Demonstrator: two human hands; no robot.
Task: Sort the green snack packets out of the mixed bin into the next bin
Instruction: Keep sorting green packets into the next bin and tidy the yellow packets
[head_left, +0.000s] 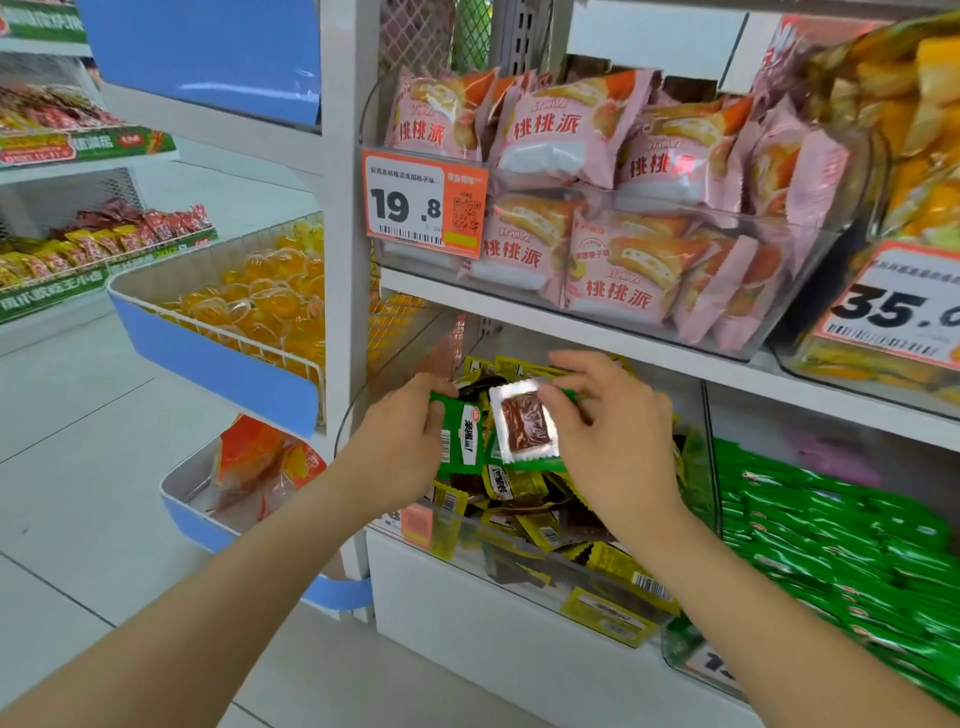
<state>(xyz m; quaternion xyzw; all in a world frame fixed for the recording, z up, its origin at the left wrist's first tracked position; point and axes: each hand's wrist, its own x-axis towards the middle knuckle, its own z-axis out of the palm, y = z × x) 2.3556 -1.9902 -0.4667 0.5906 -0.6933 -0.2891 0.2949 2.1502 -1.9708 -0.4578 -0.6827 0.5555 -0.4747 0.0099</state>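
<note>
Forearms (208, 597) rise from the bottom edge of the head view, both hands up over the mixed bin (519, 553) of yellow-olive sachets. Left hand (410, 441) pinches a green packet (460, 441) by its top seam, printed face and barcode toward us. Right hand (618, 441) pinches a second, green-edged packet (524, 423), turned to its clear window with a brown snack showing. Both packets hang above the mixed pile. The next bin (680, 660), just right past the clear divider, is heaped with green packets (841, 545). These look feather-light and glossy, likely slippery, soft film around a stiffer slab, so I'd grip the crimped end seam. Readable: an orange tag (426, 202) says 19.8, pink packs (550, 130) read 桃桃派, and another tag (893, 306) starts 35.
</note>
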